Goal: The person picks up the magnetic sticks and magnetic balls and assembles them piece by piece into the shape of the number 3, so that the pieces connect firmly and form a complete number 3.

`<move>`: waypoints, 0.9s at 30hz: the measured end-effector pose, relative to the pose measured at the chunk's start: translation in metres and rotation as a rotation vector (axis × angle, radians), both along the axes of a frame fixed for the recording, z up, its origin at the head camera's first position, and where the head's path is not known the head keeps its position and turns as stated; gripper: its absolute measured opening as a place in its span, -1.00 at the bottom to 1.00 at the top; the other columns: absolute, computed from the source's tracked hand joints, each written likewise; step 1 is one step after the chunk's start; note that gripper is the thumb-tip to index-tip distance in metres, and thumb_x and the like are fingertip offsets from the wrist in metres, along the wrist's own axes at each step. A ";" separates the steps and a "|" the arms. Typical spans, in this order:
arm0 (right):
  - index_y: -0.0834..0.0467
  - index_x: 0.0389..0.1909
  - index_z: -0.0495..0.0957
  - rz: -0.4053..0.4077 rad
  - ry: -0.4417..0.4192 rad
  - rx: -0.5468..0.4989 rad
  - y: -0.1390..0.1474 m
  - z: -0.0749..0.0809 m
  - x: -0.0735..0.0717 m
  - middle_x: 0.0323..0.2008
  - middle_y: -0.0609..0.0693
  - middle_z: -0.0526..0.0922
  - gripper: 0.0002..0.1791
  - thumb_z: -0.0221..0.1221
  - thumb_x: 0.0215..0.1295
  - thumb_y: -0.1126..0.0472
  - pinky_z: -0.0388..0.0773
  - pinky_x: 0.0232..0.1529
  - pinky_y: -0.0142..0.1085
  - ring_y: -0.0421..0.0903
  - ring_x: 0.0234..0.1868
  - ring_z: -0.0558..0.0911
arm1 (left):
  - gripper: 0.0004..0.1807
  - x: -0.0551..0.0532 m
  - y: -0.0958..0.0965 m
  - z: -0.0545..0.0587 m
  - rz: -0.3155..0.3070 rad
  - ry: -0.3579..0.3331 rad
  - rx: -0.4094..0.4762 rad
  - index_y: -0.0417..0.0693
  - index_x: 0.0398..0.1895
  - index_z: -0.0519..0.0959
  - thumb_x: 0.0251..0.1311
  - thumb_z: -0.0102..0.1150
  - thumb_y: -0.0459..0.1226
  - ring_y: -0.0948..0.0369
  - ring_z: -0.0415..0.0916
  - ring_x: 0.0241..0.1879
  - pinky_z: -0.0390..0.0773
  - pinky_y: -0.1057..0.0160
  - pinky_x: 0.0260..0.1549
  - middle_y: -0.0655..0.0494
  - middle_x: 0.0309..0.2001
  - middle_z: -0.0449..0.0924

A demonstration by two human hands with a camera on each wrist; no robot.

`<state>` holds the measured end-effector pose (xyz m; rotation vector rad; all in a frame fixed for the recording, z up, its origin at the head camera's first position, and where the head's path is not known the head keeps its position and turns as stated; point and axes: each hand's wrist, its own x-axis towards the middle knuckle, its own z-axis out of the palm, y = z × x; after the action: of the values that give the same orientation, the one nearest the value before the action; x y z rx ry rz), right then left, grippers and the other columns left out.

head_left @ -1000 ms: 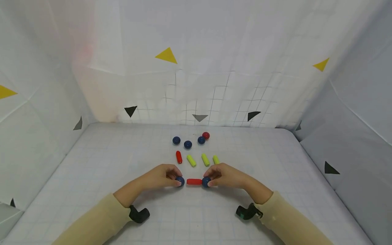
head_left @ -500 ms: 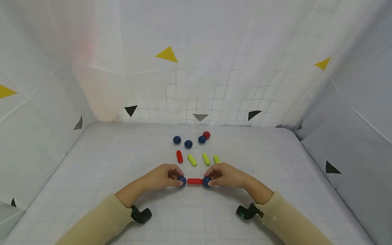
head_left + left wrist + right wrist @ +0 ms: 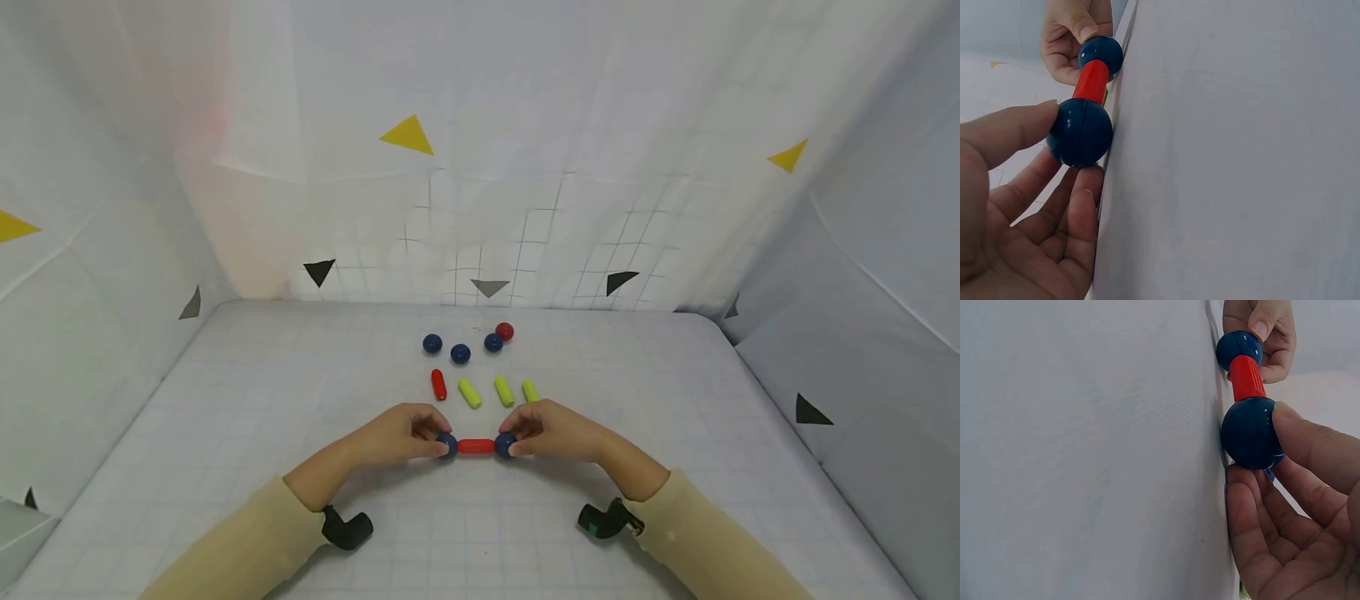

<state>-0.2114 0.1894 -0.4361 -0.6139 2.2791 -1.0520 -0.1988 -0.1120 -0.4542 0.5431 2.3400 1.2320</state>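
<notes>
Pinching the left blue ball [image 3: 1082, 132] at nine o'clock of the red rod [image 3: 476, 447], the left hand [image 3: 397, 435] faces the right hand [image 3: 557, 432], which pinches the right blue ball [image 3: 1249, 434] at three; a crooked push could, I'd judge, pop it loose.

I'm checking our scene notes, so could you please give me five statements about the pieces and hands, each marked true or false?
1. The left hand pinches a blue ball. True.
2. The right hand holds nothing. False: the right hand pinches a second blue ball.
3. A red rod spans the two pinched balls, touching both. True.
4. The red ball is the loose piece nearest the person. False: the red ball lies farthest away.
5. Three yellow-green rods show beyond the hands, one partly hidden by the right hand. True.
</notes>
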 end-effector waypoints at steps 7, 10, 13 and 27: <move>0.15 0.03 0.64 0.000 -0.006 -0.006 -0.002 0.000 0.001 -0.15 -0.09 0.67 -0.67 0.37 0.26 0.20 0.60 -0.02 -0.28 -0.13 -0.12 0.60 | -0.72 0.002 -0.001 0.001 -0.003 0.005 0.004 0.04 -0.06 0.63 0.19 0.42 -0.18 0.18 0.51 -0.19 0.59 0.25 -0.16 0.19 -0.19 0.60; 0.16 0.03 0.64 0.002 -0.003 -0.009 -0.002 0.000 0.001 -0.15 -0.08 0.67 -0.67 0.37 0.27 0.20 0.60 -0.02 -0.27 -0.12 -0.12 0.60 | -0.73 0.003 -0.001 0.001 -0.004 0.010 0.001 0.04 -0.06 0.63 0.20 0.42 -0.18 0.18 0.51 -0.19 0.58 0.25 -0.16 0.20 -0.19 0.60; 0.15 0.03 0.64 0.002 -0.001 -0.005 -0.002 0.000 0.001 -0.15 -0.09 0.67 -0.67 0.37 0.27 0.19 0.60 -0.03 -0.27 -0.12 -0.12 0.60 | -0.73 0.003 -0.001 0.001 -0.004 0.012 -0.003 0.04 -0.06 0.63 0.21 0.41 -0.19 0.18 0.51 -0.19 0.58 0.25 -0.15 0.20 -0.19 0.60; 0.09 0.01 0.65 0.015 0.008 -0.002 0.000 0.003 0.002 -0.13 -0.12 0.68 -0.70 0.37 0.27 0.17 0.61 -0.02 -0.25 -0.12 -0.09 0.62 | -0.74 0.003 0.000 0.002 -0.008 0.013 0.000 0.05 -0.04 0.62 0.24 0.38 -0.18 0.19 0.51 -0.17 0.57 0.24 -0.12 0.21 -0.17 0.60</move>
<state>-0.2096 0.1891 -0.4332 -0.6369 2.2771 -1.0463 -0.1961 -0.1120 -0.4526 0.5619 2.3460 1.2285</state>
